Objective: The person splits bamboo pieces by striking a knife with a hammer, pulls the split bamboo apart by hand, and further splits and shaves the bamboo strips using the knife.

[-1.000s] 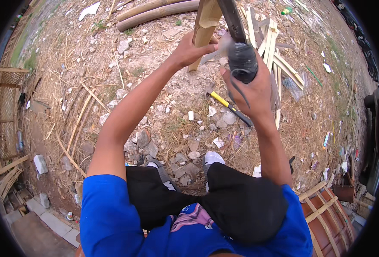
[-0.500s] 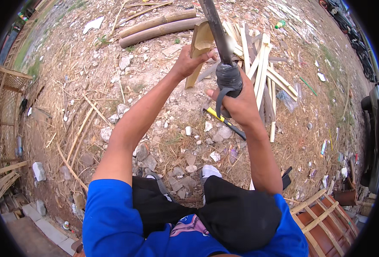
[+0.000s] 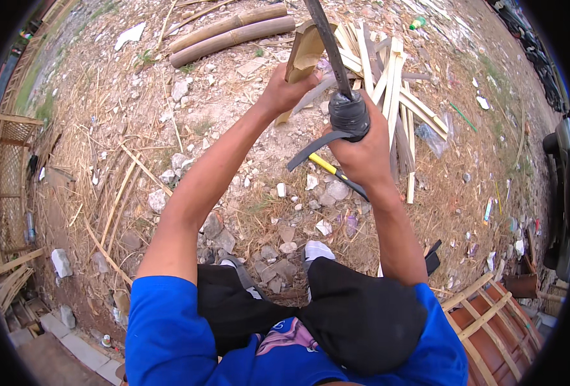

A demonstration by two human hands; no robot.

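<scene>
My left hand (image 3: 283,93) is closed around a split length of bamboo (image 3: 306,53), held upright with its hollow inner side showing. In my right hand (image 3: 367,149) is a machete (image 3: 328,45), its long dark blade pointing up and away from me. Black tape wraps the machete's handle, and a loose dark strap (image 3: 310,150) hangs off it to the left. The blade passes close to the bamboo's right edge; whether they touch I cannot tell. On the ground below my right hand lies a yellow and black hammer (image 3: 323,164), partly hidden by the hand and strap.
A heap of pale split strips (image 3: 393,80) lies beyond my right hand. Two round bamboo poles (image 3: 233,35) rest at the far left of centre. Stones (image 3: 285,267) and scraps litter the ground near my feet. Wooden lattice frames (image 3: 8,186) stand at the left.
The strap has swung out from hanging down to pointing left. My right hand and the machete have shifted slightly, the blade tilting a little. My left hand keeps the bamboo in nearly the same place.
</scene>
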